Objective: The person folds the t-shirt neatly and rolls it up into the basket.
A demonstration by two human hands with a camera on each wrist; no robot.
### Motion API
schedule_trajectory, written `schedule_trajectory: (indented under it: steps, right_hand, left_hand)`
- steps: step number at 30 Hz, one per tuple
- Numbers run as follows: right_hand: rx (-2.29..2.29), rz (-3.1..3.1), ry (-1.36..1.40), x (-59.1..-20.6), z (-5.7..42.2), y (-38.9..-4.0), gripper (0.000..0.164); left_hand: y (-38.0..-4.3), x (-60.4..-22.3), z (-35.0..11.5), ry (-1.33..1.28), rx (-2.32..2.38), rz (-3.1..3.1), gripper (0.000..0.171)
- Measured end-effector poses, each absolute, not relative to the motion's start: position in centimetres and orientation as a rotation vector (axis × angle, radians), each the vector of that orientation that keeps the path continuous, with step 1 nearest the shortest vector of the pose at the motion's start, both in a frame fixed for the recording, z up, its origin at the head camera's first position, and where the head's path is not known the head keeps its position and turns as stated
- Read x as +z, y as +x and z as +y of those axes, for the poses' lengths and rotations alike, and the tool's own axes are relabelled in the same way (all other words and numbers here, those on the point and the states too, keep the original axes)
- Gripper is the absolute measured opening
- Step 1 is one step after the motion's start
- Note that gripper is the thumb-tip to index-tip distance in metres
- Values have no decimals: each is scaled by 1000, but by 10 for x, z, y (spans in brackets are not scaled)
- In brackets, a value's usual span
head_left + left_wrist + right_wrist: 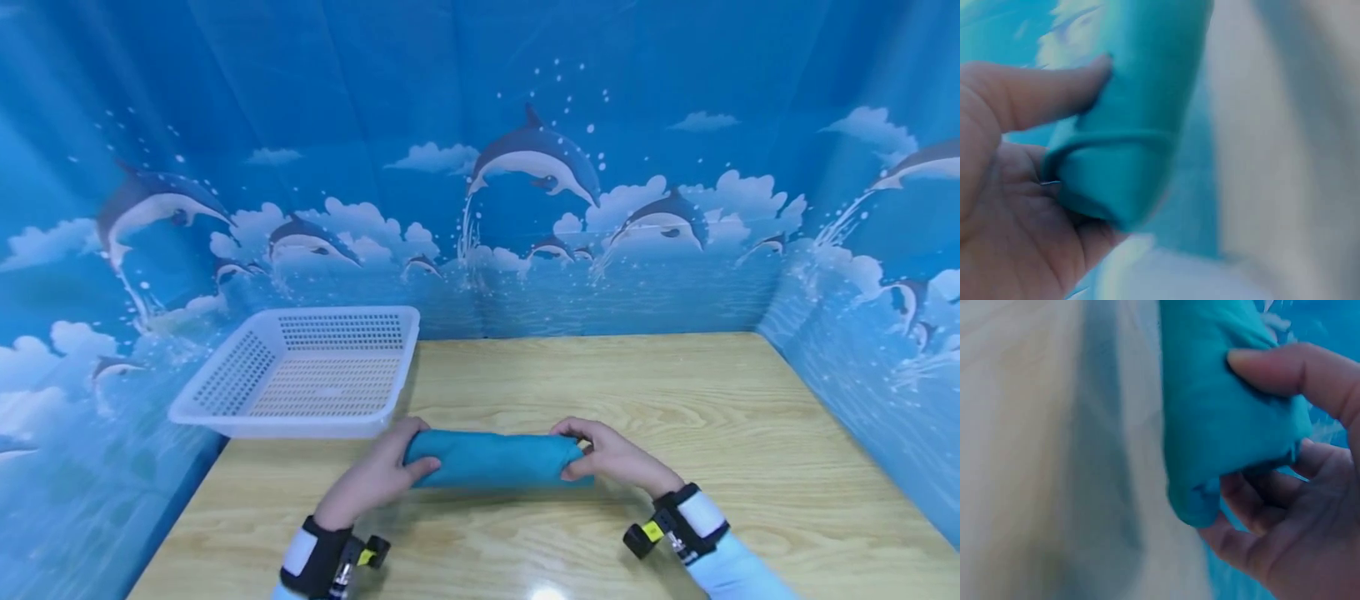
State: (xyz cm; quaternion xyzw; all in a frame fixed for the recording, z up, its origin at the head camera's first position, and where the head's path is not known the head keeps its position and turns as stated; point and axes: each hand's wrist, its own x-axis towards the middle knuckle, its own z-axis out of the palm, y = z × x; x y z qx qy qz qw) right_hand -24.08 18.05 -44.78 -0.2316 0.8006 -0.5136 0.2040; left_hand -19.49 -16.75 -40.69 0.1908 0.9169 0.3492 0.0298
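Note:
A teal cloth rolled into a thick tube (495,458) lies crosswise between the two hands in the head view. My left hand (382,471) grips its left end, thumb on the near side and fingers round the back. At the other end my right hand (611,458) holds the roll between thumb and fingers. A raised seam or fold rings the roll (1141,112) near its end in the left wrist view. In the right wrist view, layered folds show at the end of the roll (1229,412), with the thumb pressing on its side.
Behind the left hand, a white perforated plastic basket (386,421) stands at the back left of the wood-grain table (675,392). A blue curtain (420,83) printed with dolphins hangs along the back and both sides.

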Motion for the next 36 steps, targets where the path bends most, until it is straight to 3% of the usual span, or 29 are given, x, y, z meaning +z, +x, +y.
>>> schedule_trajectory:
  steps: [8,13,20,30,36]
  right_hand:
    - [-1543,2344,-785,-393,87,-273,47]
    - [-1571,2392,-932,-377,12,-286,40]
    - [-1562,2458,-980,-376,-67,-290,43]
    - [-1036,2779,-1065,-406,-99,-294,41]
    - [-644,2905,-1132,-412,-102,-300,36]
  left_hand:
    - [-210,-370,-242,371,1448,3110,47]
    - [-221,-364,-289,44,1647,3199,48]
    - [-226,-365,-333,-461,1753,3317,41]
    - [-246,-408,-355,-472,1364,3372,32]
    - [-255,-405,-357,-459,898,3259,21]
